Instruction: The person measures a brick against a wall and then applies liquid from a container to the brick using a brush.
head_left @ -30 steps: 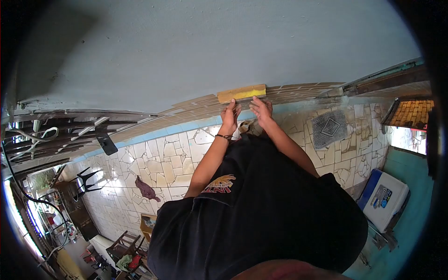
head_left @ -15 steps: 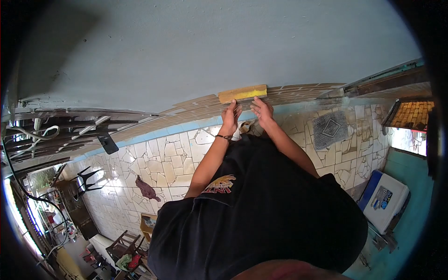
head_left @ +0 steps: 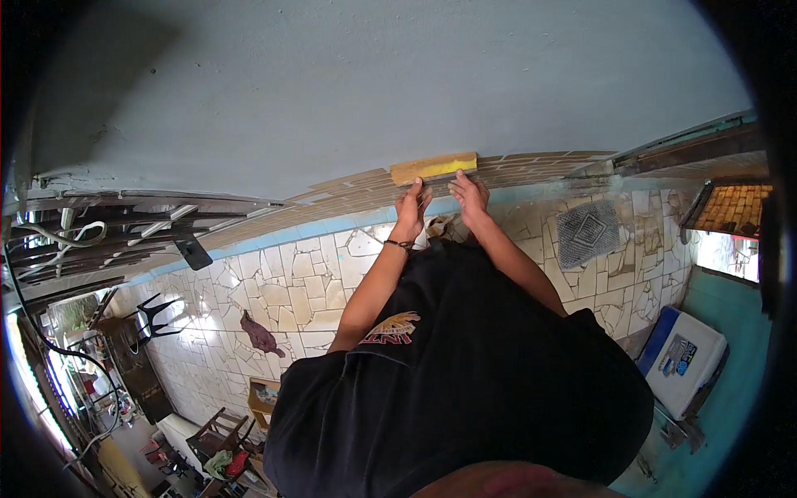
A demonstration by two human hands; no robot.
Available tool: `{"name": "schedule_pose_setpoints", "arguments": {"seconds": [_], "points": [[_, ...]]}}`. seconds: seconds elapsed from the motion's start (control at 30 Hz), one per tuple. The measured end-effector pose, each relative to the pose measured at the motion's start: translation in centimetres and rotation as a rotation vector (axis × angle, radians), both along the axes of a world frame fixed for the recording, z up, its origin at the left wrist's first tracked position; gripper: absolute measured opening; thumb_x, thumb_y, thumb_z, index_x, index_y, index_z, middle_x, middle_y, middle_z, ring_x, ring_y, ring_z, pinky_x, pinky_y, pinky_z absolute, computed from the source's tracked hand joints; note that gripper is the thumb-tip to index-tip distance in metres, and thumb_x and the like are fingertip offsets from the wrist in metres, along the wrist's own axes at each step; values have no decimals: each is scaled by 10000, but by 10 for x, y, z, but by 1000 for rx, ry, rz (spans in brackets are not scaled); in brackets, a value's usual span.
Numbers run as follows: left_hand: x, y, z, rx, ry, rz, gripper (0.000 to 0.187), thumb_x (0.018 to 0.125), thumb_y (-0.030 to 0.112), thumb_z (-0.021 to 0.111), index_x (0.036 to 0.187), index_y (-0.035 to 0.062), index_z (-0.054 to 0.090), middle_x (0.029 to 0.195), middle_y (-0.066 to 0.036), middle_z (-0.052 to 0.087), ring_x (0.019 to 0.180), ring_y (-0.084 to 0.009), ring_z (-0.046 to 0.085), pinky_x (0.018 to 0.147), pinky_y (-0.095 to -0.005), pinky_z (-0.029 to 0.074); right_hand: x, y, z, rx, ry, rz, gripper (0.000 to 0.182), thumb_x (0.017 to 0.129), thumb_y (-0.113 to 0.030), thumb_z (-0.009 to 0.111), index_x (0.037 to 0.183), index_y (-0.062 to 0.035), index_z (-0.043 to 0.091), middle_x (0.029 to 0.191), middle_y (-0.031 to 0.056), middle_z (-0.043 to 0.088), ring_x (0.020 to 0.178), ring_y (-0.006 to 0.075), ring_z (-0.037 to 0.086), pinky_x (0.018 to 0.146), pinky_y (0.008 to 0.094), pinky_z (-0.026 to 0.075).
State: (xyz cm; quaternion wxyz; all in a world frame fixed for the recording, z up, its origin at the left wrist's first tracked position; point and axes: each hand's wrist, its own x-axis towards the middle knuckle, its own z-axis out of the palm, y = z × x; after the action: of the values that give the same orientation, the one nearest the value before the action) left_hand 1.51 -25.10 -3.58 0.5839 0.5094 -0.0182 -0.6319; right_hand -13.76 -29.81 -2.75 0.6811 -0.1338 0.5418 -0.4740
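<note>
Both hands (head_left: 410, 211) (head_left: 471, 199) abreast at yellow block (head_left: 433, 168)

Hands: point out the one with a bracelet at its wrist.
The left hand: a dark bracelet circles its wrist, while the right hand shows none.

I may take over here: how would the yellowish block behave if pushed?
Its straight edges suggest the block is stiff. Long and flat-faced, it would probably slide rather than roll. The left hand and right hand are at its lower edge; released, it might drop.
</note>
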Motion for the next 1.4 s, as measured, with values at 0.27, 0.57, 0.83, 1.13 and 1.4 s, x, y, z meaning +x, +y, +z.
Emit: {"name": "schedule_pose_setpoints", "arguments": {"seconds": [0.27,0.57,0.83,1.13,1.4], "points": [[-3,-3,8,18,13,17,368,866,319,725,1005,26,551,1077,-122,624,971,-185,621,885,-314,525,-1,-10,-7,-27,-18,-24,332,811,-228,788,941,-56,534,914,103,634,868,238,669,745,325,521],[-6,-8,8,12,10,36,350,869,318,723,1003,36,566,1036,-87,637,948,-164,628,843,-289,521,-3,-21,-4,-32,28,6,369,813,-216,782,977,-17,519,961,138,641,871,265,676,746,341,539],[-8,-9,7,4,-31,46,515,869,341,716,1174,-39,547,1129,-115,582,1045,-222,586,926,-335,494,-6,-31,-7,-30,61,52,368,811,-234,784,978,-14,541,936,135,646,847,245,675,729,323,537],[-11,-12,4,9,-36,79,464,864,341,722,1117,-18,574,1082,-94,597,990,-205,601,881,-331,501,-8,-39,-4,-1,105,99,344,803,-250,794,922,-37,551,849,111,658,750,183,656,667,287,520],[-13,-12,11,20,-26,139,358,844,315,752,972,19,594,955,-64,653,870,-146,650,750,-249,536,-8,-44,-7,18,151,141,335,806,-259,793,875,-58,534,804,103,675,665,139,625,619,255,489]]}}
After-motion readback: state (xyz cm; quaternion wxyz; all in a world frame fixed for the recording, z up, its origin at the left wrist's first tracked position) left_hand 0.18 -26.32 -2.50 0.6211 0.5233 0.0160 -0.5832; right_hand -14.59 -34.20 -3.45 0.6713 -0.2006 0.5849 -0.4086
